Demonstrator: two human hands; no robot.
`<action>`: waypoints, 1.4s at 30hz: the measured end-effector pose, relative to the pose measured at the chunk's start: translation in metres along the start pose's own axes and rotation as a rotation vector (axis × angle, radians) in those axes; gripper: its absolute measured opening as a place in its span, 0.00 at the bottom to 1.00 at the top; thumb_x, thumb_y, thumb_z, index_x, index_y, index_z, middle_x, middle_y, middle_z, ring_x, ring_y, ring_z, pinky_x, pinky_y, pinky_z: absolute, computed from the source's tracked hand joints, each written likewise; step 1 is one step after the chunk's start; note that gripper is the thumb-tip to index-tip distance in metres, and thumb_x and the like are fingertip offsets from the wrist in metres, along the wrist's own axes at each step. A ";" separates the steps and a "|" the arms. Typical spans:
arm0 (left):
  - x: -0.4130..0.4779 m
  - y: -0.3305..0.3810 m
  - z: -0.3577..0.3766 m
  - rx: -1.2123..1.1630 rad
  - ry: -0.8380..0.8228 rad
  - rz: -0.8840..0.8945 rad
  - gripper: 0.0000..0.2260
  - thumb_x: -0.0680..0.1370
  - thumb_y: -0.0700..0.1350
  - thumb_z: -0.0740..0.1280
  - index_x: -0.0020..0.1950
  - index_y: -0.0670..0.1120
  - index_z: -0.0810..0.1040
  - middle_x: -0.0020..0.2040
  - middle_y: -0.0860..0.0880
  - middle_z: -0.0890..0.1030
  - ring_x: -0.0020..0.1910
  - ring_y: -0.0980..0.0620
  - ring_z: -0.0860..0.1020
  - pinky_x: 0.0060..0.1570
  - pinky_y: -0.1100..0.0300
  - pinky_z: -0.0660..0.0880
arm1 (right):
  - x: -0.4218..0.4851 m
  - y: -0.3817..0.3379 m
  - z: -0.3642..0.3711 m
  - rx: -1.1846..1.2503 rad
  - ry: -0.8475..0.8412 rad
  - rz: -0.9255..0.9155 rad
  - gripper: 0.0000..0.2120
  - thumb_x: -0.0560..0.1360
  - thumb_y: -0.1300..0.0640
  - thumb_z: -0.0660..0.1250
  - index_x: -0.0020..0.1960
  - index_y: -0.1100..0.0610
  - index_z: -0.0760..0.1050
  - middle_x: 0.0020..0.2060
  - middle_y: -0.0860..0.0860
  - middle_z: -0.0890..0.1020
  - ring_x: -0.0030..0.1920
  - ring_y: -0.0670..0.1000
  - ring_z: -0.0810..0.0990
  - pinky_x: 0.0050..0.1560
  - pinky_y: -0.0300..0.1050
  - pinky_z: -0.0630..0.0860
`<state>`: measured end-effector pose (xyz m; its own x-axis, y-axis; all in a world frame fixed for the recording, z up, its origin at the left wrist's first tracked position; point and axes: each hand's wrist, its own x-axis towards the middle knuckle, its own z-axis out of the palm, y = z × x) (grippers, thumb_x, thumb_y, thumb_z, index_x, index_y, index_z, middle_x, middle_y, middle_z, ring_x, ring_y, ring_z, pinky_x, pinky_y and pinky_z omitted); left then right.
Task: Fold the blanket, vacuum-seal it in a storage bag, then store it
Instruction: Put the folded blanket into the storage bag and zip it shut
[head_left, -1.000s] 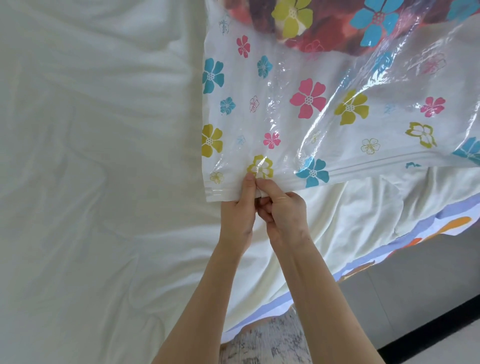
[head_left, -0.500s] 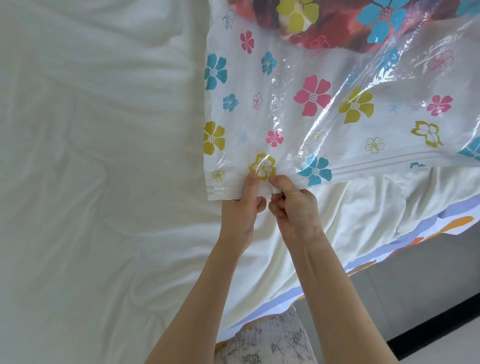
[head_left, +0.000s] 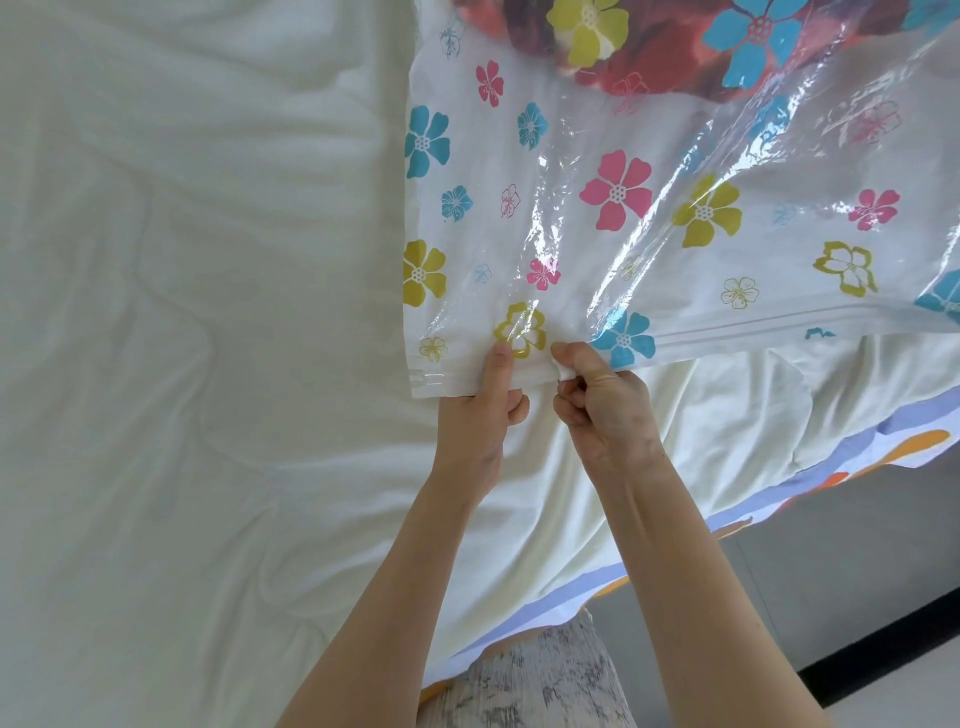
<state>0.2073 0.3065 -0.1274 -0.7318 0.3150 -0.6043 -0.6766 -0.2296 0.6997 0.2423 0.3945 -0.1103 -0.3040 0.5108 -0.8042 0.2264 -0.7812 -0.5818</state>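
Storage bag (head_left: 675, 234), just one: left hand (head_left: 480, 415) and right hand (head_left: 605, 410) fingers (head_left: 571, 358) pinch its edge

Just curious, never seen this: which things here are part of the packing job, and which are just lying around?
In the job: storage bag, blanket inside it, zip strip, left hand and right hand pinching the bag's edge.
Just there: white bed sheet, patterned sheet edge, floor.
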 end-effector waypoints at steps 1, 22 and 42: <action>0.000 -0.001 0.000 0.000 0.000 0.002 0.08 0.81 0.37 0.59 0.45 0.47 0.73 0.31 0.53 0.68 0.23 0.58 0.58 0.23 0.66 0.58 | 0.001 0.000 0.000 -0.002 0.001 0.000 0.16 0.70 0.71 0.67 0.32 0.56 0.65 0.20 0.48 0.61 0.19 0.44 0.57 0.19 0.35 0.54; -0.002 -0.008 0.007 -0.052 0.162 0.071 0.07 0.79 0.39 0.63 0.48 0.51 0.74 0.31 0.57 0.71 0.24 0.58 0.56 0.26 0.63 0.53 | 0.007 -0.045 -0.039 -0.029 0.090 -0.126 0.07 0.74 0.55 0.70 0.44 0.58 0.77 0.35 0.49 0.81 0.33 0.46 0.80 0.37 0.39 0.76; -0.013 -0.029 0.055 0.020 0.262 0.044 0.06 0.80 0.43 0.63 0.47 0.46 0.79 0.39 0.55 0.84 0.42 0.58 0.82 0.40 0.64 0.77 | -0.010 -0.001 -0.018 -0.304 -0.033 -0.164 0.22 0.71 0.54 0.73 0.24 0.60 0.69 0.24 0.53 0.72 0.31 0.51 0.73 0.37 0.45 0.73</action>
<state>0.2409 0.3598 -0.1185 -0.7581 0.0551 -0.6498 -0.6442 -0.2185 0.7330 0.2621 0.3967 -0.1043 -0.3880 0.6048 -0.6955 0.4360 -0.5444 -0.7166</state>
